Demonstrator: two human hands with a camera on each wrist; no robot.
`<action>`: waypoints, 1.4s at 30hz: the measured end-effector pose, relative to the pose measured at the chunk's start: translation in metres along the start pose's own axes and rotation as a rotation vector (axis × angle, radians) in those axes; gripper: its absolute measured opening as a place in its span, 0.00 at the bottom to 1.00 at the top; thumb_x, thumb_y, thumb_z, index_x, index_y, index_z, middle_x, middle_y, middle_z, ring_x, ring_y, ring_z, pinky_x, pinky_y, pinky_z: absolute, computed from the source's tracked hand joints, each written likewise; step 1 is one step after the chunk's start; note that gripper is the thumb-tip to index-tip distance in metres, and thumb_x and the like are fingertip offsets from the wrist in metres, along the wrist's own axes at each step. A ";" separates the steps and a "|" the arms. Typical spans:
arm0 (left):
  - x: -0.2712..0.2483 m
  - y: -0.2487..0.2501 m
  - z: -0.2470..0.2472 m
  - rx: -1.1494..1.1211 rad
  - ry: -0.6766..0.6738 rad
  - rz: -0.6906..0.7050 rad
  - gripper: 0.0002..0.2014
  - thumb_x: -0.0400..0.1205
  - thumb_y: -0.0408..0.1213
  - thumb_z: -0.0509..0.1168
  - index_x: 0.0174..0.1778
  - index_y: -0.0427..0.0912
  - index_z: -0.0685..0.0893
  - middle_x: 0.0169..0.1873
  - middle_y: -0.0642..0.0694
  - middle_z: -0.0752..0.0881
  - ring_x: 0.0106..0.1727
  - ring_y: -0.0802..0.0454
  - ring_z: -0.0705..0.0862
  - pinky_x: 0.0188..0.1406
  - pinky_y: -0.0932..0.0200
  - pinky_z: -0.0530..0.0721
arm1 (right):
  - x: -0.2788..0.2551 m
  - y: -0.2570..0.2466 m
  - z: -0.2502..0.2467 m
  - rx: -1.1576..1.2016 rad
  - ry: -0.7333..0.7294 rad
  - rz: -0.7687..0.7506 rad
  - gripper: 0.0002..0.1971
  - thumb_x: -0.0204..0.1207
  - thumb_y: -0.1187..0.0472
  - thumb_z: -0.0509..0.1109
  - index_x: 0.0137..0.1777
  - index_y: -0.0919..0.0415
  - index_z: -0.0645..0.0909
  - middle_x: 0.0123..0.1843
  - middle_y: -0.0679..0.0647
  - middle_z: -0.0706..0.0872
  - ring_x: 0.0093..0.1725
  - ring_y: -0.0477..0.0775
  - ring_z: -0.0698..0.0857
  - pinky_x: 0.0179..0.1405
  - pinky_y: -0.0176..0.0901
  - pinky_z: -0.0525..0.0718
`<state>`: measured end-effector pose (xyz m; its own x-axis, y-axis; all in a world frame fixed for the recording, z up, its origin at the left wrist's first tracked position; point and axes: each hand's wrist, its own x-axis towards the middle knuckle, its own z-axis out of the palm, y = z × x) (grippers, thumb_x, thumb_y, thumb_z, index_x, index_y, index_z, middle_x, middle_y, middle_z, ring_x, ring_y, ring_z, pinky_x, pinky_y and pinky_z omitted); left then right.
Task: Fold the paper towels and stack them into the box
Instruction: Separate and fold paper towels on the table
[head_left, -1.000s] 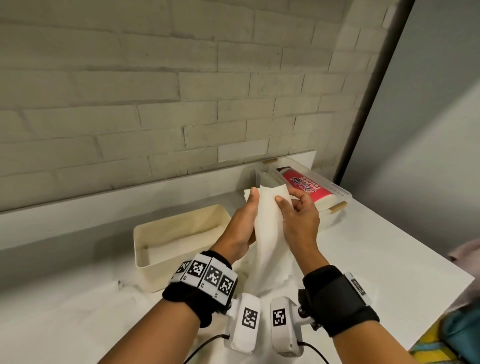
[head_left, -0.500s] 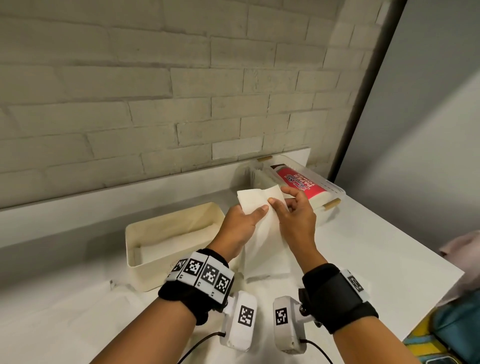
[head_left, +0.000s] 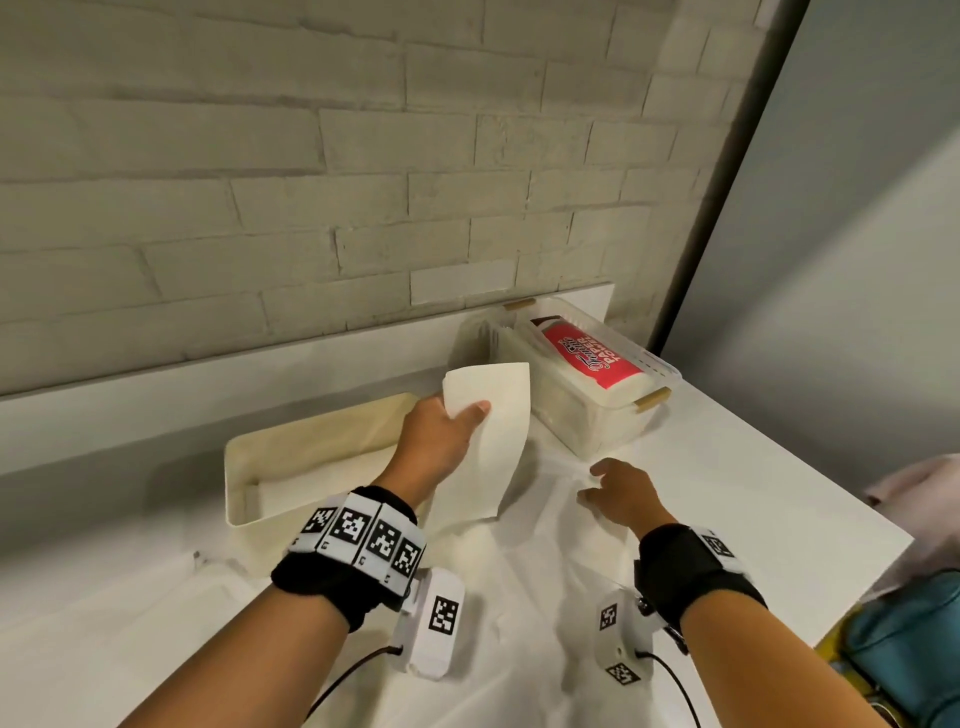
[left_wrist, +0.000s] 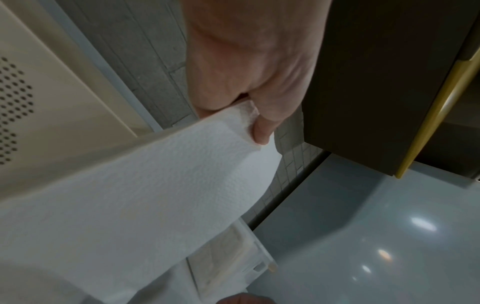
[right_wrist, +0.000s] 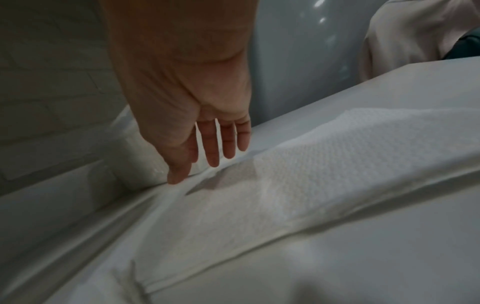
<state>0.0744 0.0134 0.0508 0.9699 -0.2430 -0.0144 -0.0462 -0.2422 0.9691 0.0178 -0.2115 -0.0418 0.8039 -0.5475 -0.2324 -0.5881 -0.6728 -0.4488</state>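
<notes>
My left hand (head_left: 447, 431) pinches a folded white paper towel (head_left: 491, 431) by its upper left corner, thumb on top, and the towel hangs down over the right end of the cream box (head_left: 291, 452). In the left wrist view the left hand (left_wrist: 249, 115) grips the towel (left_wrist: 145, 195) between thumb and fingers. A folded towel (head_left: 322, 483) lies flat inside the box. My right hand (head_left: 618, 491) hovers with straight fingers just above loose unfolded paper towels (head_left: 545, 561) spread on the table. The right wrist view shows the right hand (right_wrist: 207, 160) holding nothing, fingertips near a loose towel (right_wrist: 298, 185).
A clear plastic container (head_left: 587, 395) with a red-labelled paper towel pack (head_left: 592, 353) stands at the back right against the brick wall. The white table (head_left: 779, 493) ends at right, where pink cloth (head_left: 924, 483) and a teal bag (head_left: 904, 639) sit beyond it.
My right hand has let go of the folded towel and dropped to the loose towels on the table. The left hand alone now carries the towel, moved left toward the box.
</notes>
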 end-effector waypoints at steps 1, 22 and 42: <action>0.001 -0.001 0.001 0.000 -0.006 0.000 0.15 0.81 0.41 0.66 0.60 0.36 0.83 0.54 0.41 0.87 0.54 0.43 0.85 0.55 0.53 0.82 | 0.003 0.001 0.001 0.017 -0.002 0.010 0.26 0.72 0.53 0.73 0.70 0.57 0.74 0.68 0.57 0.79 0.69 0.57 0.76 0.68 0.44 0.73; 0.007 -0.007 0.006 -0.050 -0.086 -0.034 0.13 0.81 0.40 0.67 0.59 0.39 0.83 0.54 0.42 0.88 0.54 0.44 0.86 0.59 0.48 0.83 | 0.015 0.000 0.013 0.070 -0.031 -0.031 0.12 0.65 0.66 0.78 0.43 0.56 0.78 0.36 0.47 0.76 0.39 0.49 0.79 0.29 0.28 0.74; 0.012 0.000 0.007 -0.179 -0.054 -0.055 0.14 0.81 0.40 0.67 0.59 0.38 0.84 0.52 0.44 0.88 0.52 0.46 0.87 0.48 0.58 0.81 | -0.055 -0.017 -0.101 0.924 0.055 -0.334 0.07 0.72 0.68 0.72 0.38 0.56 0.89 0.38 0.54 0.91 0.33 0.51 0.88 0.34 0.40 0.85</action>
<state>0.0847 0.0040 0.0489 0.9554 -0.2850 -0.0772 0.0544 -0.0869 0.9947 -0.0255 -0.2202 0.0654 0.8970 -0.4381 0.0586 -0.0114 -0.1556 -0.9878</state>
